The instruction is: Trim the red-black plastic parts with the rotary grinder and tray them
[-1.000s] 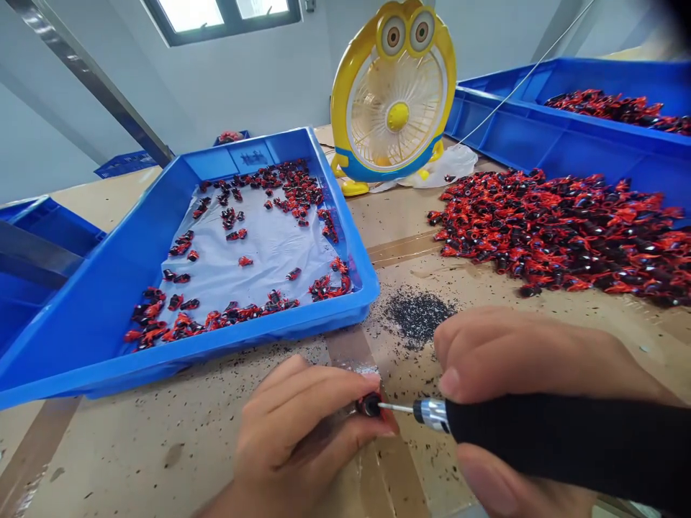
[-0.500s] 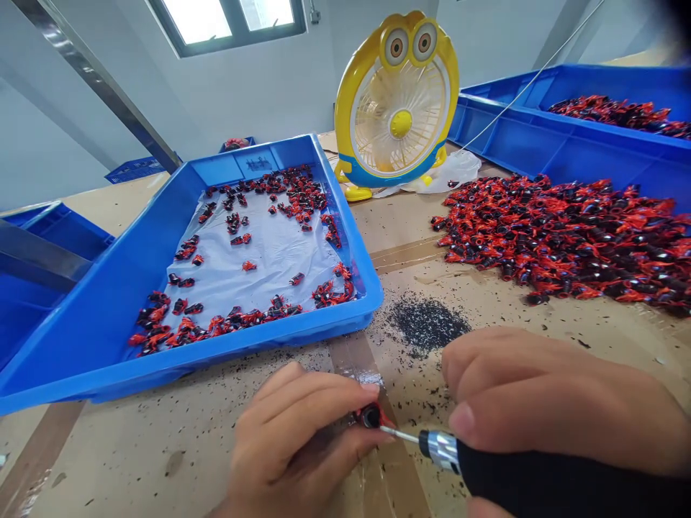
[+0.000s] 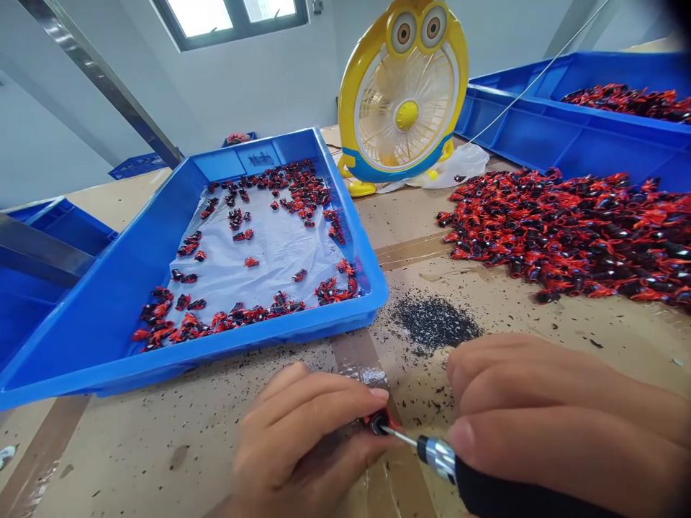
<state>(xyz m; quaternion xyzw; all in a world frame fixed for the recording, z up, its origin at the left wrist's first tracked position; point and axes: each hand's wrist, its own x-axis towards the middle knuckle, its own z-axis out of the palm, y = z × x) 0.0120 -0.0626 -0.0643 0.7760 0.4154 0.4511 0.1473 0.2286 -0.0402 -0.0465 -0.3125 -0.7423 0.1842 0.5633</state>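
Note:
Low in the middle, my left hand pinches a small red-and-black hollow part between thumb and fingertips, its round black opening facing the tool. My right hand is closed around a black-handled tool with a silver collar and a thin metal bit. The tip of that bit is at the opening of the part; how deep it goes I cannot tell. Just beyond my hands lies a pile of black shavings on the brown table covering.
A blue tray lined with white sheeting holds several similar parts at left. A large heap of parts lies at right, before another blue tray. A yellow fan stands behind. A metal post slants at upper left.
The bit's tip has shifted from the edge of the part to its opening. Both hands keep their grips. The whole view has shifted slightly.

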